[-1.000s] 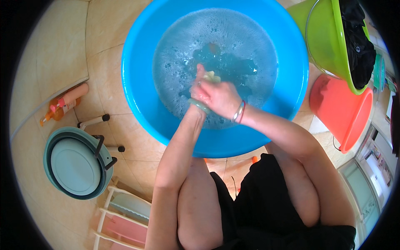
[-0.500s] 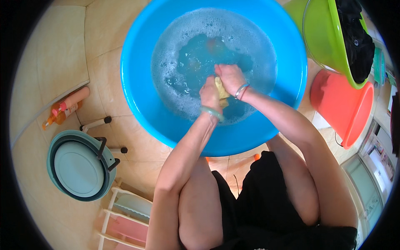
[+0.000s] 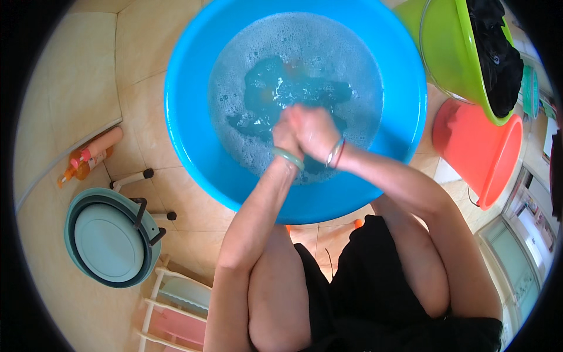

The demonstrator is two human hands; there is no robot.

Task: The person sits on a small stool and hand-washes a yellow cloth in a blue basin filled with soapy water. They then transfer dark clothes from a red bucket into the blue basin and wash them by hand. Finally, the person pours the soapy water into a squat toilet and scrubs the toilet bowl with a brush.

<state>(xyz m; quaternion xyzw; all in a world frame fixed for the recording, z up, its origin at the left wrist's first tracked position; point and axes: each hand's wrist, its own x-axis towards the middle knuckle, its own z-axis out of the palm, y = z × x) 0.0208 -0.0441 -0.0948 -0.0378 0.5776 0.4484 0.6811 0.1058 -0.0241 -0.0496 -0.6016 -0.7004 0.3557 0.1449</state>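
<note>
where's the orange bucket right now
The orange bucket lies tipped on the floor at the right of the head view, just below the green bucket and right of the blue basin.

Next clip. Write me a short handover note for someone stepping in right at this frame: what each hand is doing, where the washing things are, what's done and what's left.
Left hand: fist closed, pressed against the right hand over the soapy water; its grip hides whatever is inside.
Right hand: closed against the left; what it holds cannot be seen.
Blue basin: on the tiled floor, holding foamy water and a dark blue-green cloth lying submerged.
Green bucket: upper right, with dark clothes piled inside; orange bucket beside it.
Done: cloth soaked and soaped.
Left: cloth is not yet out of the water; the dark clothes look unwashed, though that is a guess.
</note>
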